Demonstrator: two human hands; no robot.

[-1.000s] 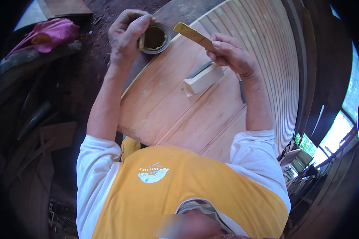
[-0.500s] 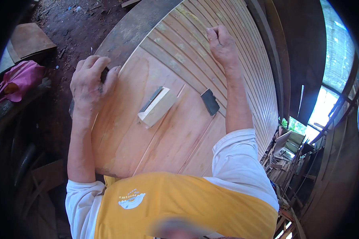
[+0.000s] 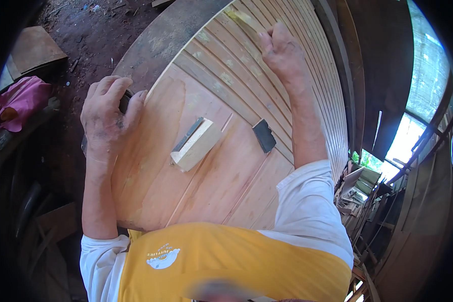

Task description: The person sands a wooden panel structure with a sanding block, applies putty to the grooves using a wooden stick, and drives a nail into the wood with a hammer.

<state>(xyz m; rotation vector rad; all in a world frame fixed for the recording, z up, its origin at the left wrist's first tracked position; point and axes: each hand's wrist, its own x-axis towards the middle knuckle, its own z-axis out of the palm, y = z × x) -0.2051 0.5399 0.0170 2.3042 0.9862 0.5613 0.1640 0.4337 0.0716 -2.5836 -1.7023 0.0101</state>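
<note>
A wooden panel (image 3: pixel 151 196) with a smooth near part and a curved outer edge lies before me; its far part has long parallel grooves. My left hand (image 3: pixel 105 110) is curled at the panel's left edge, a dark thing showing between thumb and fingers that I cannot make out. Over the grooved slats, my right hand (image 3: pixel 284 53) is closed in a fist; whatever it holds, if anything, is hidden. Between the hands on the smooth wood lie a pale wooden block (image 3: pixel 199 146) with a dark strip along one side and a small black rectangular piece (image 3: pixel 264 136).
A dark curved board (image 3: pixel 161 40) sits beyond the panel's left edge. Pink cloth (image 3: pixel 22 103) and a brown board (image 3: pixel 35 48) lie at the far left above dirt ground. Dark upright boards (image 3: pixel 382 65) stand at right, with scrap wood (image 3: pixel 352 201) piled below.
My right hand has moved slightly farther up over the grooved slats, its forearm shifting right. My left hand appears a little lower and farther left. The block and black piece remain on the panel.
</note>
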